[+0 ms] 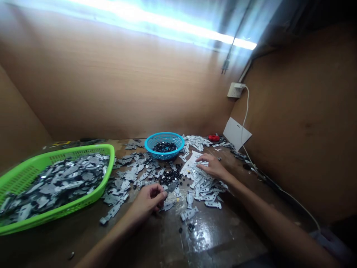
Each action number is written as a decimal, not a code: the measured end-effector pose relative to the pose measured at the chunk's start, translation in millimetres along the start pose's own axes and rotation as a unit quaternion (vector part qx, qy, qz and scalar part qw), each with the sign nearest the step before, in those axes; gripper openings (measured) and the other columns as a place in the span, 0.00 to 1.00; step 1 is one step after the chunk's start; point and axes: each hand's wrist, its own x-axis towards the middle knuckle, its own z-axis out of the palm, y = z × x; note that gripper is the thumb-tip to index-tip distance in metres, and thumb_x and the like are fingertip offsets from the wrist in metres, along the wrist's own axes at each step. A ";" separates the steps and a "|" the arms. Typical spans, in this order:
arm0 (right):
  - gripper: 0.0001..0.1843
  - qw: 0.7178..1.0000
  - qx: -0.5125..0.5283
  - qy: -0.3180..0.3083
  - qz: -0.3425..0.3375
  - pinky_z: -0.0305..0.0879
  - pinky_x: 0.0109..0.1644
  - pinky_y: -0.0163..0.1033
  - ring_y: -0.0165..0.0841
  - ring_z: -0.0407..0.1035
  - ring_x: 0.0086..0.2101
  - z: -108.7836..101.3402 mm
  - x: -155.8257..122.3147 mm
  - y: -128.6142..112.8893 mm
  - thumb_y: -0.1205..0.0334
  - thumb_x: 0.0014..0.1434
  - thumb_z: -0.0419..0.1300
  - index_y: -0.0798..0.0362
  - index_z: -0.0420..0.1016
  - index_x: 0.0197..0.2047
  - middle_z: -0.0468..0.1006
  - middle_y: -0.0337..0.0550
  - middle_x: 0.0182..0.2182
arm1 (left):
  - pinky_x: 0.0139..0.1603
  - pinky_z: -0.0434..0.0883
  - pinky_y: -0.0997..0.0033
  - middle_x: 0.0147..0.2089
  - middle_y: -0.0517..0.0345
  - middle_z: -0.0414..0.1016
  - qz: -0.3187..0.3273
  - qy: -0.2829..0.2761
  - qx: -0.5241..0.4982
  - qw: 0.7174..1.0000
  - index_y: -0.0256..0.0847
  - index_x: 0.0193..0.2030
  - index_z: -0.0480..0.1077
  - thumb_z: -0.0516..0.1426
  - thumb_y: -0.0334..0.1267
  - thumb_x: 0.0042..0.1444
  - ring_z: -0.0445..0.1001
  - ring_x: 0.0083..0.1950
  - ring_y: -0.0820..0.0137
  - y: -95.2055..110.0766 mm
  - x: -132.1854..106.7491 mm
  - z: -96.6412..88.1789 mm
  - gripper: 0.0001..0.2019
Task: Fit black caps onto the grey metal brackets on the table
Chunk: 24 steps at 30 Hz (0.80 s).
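Pinching 1 gray piece (171, 187): left hand (150, 197); spread loosely: right hand (212, 166); on the table (237, 230): 2 baskets (112, 156).

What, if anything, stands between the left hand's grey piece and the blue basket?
A heap of small black parts lies on the table between the grey piece in the left hand and the blue basket.

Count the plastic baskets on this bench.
2: a green basket at the left, cut off by the picture edge, and a smaller blue basket farther back, near the centre. Any outside the view can't be counted.
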 end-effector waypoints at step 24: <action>0.16 0.950 0.051 -0.175 0.253 0.60 0.25 0.32 0.28 0.68 0.23 -151.7 -85.3 -32.9 0.47 0.47 0.58 0.52 0.76 0.29 0.76 0.46 0.25 | 0.23 0.62 0.79 0.23 0.61 0.67 0.010 -0.009 -0.015 1.000 0.37 0.29 0.65 0.55 0.48 0.50 0.66 0.25 0.75 16.4 -11.0 -2.5 0.13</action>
